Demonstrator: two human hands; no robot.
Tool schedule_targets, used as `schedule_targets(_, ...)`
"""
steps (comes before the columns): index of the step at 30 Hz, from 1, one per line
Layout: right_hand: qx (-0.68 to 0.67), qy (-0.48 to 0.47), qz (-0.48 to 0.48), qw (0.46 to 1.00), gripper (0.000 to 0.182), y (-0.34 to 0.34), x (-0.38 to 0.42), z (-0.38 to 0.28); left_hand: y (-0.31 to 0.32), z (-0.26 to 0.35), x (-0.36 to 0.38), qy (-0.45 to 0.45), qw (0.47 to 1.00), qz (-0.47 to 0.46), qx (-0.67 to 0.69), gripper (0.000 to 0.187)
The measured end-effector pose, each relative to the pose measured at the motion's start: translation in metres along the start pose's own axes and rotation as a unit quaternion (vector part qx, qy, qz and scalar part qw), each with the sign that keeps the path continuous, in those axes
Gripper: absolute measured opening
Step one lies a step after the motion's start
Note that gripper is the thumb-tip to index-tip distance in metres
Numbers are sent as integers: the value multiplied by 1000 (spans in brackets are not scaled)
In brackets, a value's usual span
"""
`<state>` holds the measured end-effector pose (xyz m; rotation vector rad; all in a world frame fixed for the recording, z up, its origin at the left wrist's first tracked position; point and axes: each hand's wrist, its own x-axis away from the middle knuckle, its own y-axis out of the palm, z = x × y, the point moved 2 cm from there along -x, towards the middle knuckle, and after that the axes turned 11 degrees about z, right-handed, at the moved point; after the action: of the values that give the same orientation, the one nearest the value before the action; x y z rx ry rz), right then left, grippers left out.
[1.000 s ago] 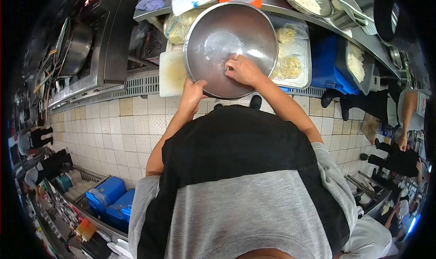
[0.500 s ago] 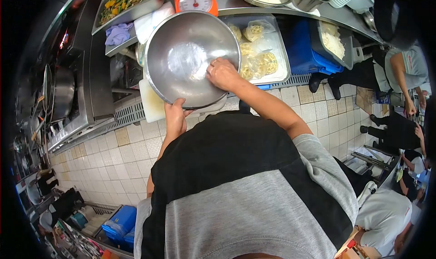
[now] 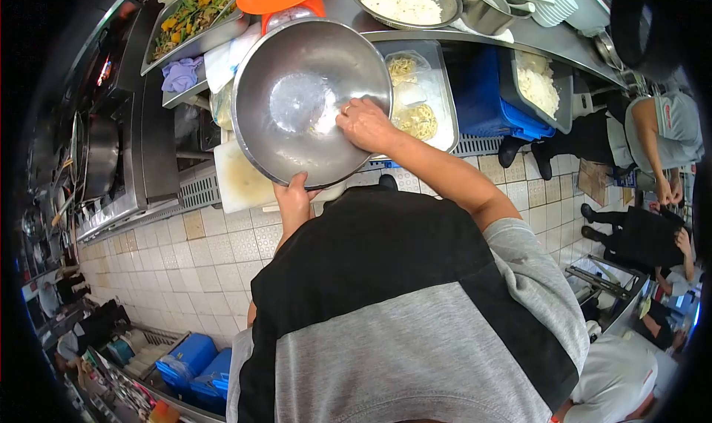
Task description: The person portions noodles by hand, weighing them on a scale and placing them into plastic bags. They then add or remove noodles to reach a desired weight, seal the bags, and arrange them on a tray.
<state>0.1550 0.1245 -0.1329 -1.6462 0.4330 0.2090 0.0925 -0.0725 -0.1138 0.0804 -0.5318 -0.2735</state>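
Observation:
A large steel bowl (image 3: 289, 97) is tilted toward me over the counter and looks empty inside. My left hand (image 3: 294, 193) grips its near rim, thumb over the edge and fingers beneath. Inside the bowl, against the right part of its wall, rests my right hand (image 3: 365, 124) with its fingers curled; whatever they may hold is hidden. Right of the bowl, a metal tray (image 3: 447, 111) carries bagged noodles (image 3: 419, 123). Partly under the bowl lies a white cutting board (image 3: 239, 177). Behind it stands an orange scale (image 3: 304, 8).
At the back left is a pan of cooked vegetables (image 3: 194, 22). A colander of white food (image 3: 404, 4) stands behind the noodle tray. Blue bins (image 3: 482, 97) and a grey tub (image 3: 545, 89) are to the right. Several people (image 3: 660, 126) stand at the far right.
The bowl covers more of the scale, and more of the cutting board shows. The view has shifted slightly. My right hand stays inside the bowl, my left on its rim.

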Motion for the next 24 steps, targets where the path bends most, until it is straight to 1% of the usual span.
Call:
schedule_targets(1, -6, -5, -2, 1000, 18, 0, 2, 7, 4, -3, 3, 24, 1000, 16, 5, 39)
schedule_targets(3, 19, -44, 23, 999, 16, -4, 3, 25, 19, -1, 11, 31, 999, 37, 3, 39)
schedule_targets(4, 7, -55, 28, 998, 14, -8, 4, 32, 25, -1, 16, 37, 998, 50, -2, 39)
schedule_targets(7, -13, -77, 45, 996, 12, -7, 8, 50, 39, -8, 21, 41, 998, 49, 10, 41)
schedule_targets(11, -40, -89, 27, 995, 11, -12, 12, 75, 61, -15, 28, 33, 998, 58, 15, 40)
schedule_targets(13, -63, -111, 18, 992, 9, -18, 15, 88, 72, -21, 31, 62, 996, 61, 14, 40)
schedule_targets(17, -85, -138, 23, 987, 9, -28, 21, 112, 89, -33, 29, 89, 992, 84, 20, 40)
schedule_targets(19, -54, -149, -7, 987, 11, -27, 21, 124, 97, -32, 33, 65, 994, 80, 46, 52)
schedule_targets(23, -59, -178, 17, 982, 12, -35, 24, 141, 100, -47, 26, 76, 991, 97, 43, 52)
schedule_targets(24, -65, -175, 24, 982, 11, -38, 25, 144, 95, -57, 16, 101, 990, 91, 45, 53)
